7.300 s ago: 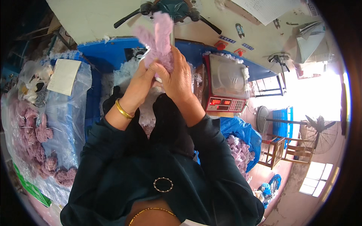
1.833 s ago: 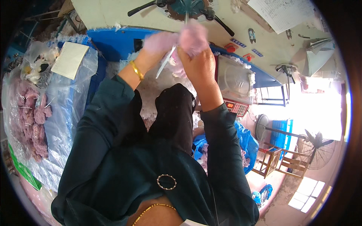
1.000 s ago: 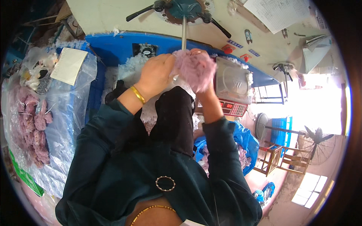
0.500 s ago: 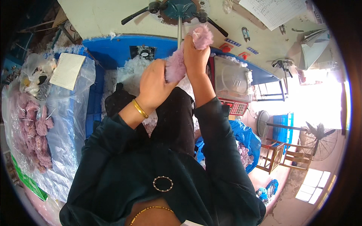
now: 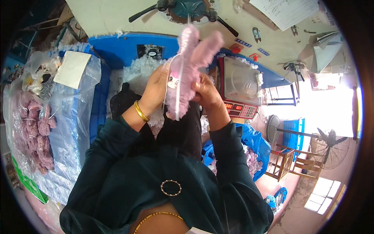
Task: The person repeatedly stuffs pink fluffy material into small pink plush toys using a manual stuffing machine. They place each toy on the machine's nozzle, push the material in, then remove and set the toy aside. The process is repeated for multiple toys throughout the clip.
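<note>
From far I see the left hand [image 5: 154,92] gripping 1 side of the pink plush toy [image 5: 189,80], and the right hand [image 5: 208,93] pinching the other.

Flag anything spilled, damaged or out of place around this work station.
Loose white fluff stands out: it is heaped below the blue panel, beyond the left hand, and tufts sit along the edges of the red scale, where stray fluff looks out of place. The wall at lower right also looks stained or flaking.
</note>
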